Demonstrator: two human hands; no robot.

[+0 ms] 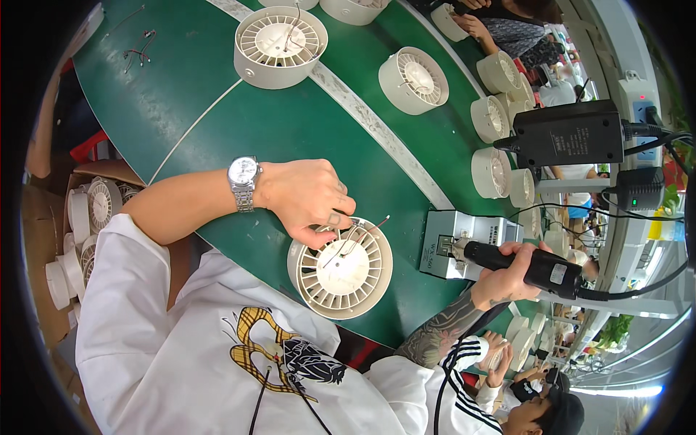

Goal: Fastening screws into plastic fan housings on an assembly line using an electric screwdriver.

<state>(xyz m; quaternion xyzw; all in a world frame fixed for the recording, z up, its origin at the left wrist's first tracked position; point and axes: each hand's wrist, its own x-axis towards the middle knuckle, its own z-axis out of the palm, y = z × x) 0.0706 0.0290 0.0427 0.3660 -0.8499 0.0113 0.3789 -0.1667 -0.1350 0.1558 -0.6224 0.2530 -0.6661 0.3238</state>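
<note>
Head view: right hand [510,277] clenches corded electric screwdriver [557,274]; left hand [310,199] at fan housing's [341,274] 12 o'clock, can't tell if gripping. Probably light, stiff, ribs fragile; hold outer wall [293,272], 9 o'clock.

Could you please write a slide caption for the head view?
Green workbench: left hand at a white fan housing, right hand holding a black corded tool near a grey box.

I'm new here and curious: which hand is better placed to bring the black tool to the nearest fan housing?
Probably the right hand: it grips the corded electric screwdriver, while the left hand is at the fan housing.
</note>
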